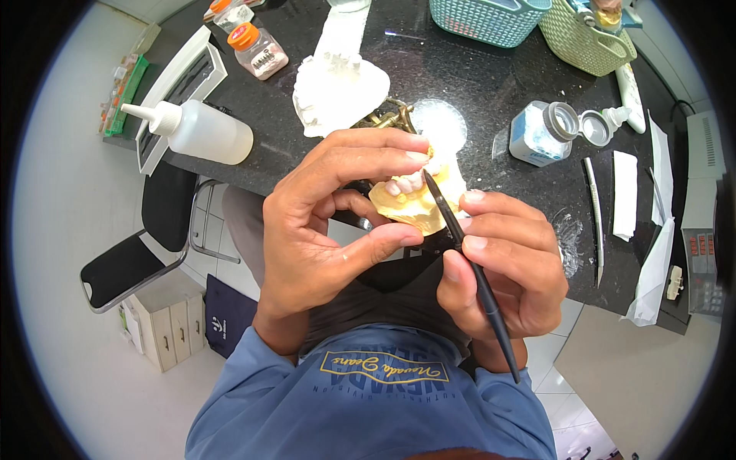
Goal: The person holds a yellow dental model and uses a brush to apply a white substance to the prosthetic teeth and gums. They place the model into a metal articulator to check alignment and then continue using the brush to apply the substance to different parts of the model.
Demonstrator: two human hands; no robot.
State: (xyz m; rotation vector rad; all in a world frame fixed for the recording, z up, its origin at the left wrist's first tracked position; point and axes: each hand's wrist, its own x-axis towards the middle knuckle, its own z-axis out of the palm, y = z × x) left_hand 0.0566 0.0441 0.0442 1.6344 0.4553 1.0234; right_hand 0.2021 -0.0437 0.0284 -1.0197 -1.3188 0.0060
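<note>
My left hand holds a yellow plaster dental cast between thumb and fingers, above the table's near edge. A row of whitish teeth runs along the cast. In my right hand is a slim black pen-like tool, pinched between thumb and fingers. Its dark pointed tip is at the teeth; whether it touches them I cannot tell. Just behind my left fingers shows a brass articulator, partly hidden by the hand. A white plaster cast lies beyond it.
On the black speckled table a white squeeze bottle lies at left, near an orange-lidded jar. To the right are an opened jar, a thin white instrument and paper strips. Two baskets stand at the back.
</note>
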